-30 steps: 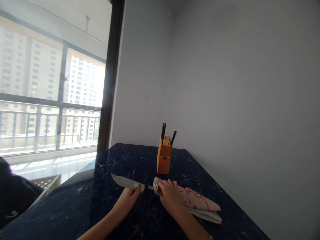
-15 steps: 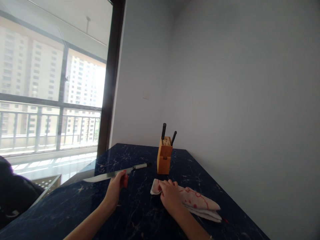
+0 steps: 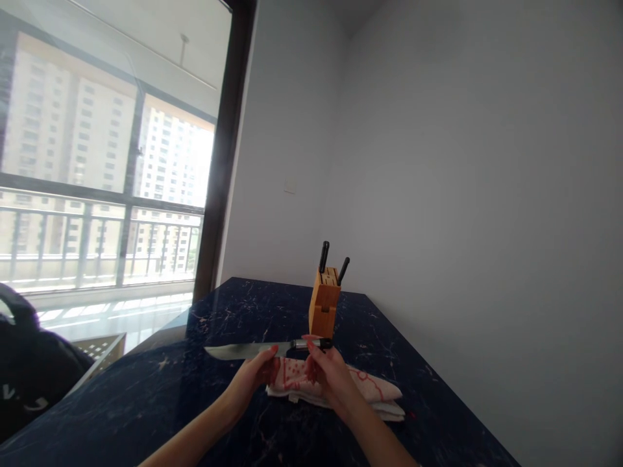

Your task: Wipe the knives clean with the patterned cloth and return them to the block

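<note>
A wide window (image 3: pixel 58 130) is showing a balcony railing (image 3: pixel 97 243) and pale apartment towers (image 3: pixel 170 168) beside white walls (image 3: pixel 438 194), and a dark blue marbled tabletop (image 3: pixel 243 305) is stretching out below. A wooden knife block (image 3: pixel 323 305) is standing upright on it, with two black handles (image 3: pixel 324 257) rising from its slots. A folded white towel (image 3: pixel 335 389) with red markings is lying just in front of the block. Above the towel, a kitchen knife (image 3: pixel 243 351) is resting level, blade pointing left. The left hand (image 3: pixel 250 383) is cradling the blade near the handle, its fingers (image 3: pixel 270 353) curled against it, while the right hand (image 3: pixel 333 379) is pinching the knife's handle between its fingers (image 3: pixel 311 340).
</note>
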Motion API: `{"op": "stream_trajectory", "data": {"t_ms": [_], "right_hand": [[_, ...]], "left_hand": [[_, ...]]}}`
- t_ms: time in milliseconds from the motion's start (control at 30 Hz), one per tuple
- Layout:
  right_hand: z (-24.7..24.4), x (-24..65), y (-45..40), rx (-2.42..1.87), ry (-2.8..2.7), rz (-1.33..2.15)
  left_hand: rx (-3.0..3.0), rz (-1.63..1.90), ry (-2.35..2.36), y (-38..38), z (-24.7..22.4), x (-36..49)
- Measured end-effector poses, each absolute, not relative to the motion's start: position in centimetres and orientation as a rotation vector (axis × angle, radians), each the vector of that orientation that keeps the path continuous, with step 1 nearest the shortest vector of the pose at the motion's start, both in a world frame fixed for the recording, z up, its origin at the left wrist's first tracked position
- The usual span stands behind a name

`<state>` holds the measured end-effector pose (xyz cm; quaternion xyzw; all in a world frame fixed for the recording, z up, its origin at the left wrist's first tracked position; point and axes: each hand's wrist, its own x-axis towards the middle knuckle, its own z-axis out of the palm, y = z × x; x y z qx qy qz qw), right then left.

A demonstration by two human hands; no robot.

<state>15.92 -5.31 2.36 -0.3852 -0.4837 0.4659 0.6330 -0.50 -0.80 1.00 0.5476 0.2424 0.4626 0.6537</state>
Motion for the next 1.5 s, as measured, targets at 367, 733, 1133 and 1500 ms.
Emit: {"op": "stream_trajectory", "data": {"t_ms": [367, 733, 1133, 1500], "right_hand": [[6.1, 15.6, -6.9, -0.687, -1.133, 0.992], [18.3, 22.5, -5.4, -0.92, -1.168, -0.148], [23.6, 25.7, -3.2, -1.072, -1.282, -0.316], [23.6, 25.5, -1.8, -1.145, -1.305, -0.259]], "left_hand": [[1.252, 0.819, 0.357, -1.7, 1.7, 0.1], [1.399, 0.724, 0.403, -2.9, 2.3, 0.2], [1.448, 0.728, 0.44, -2.3, -0.1, 1.4], [1.546, 0.672, 0.482, -1.4, -1.4, 1.8]]}}
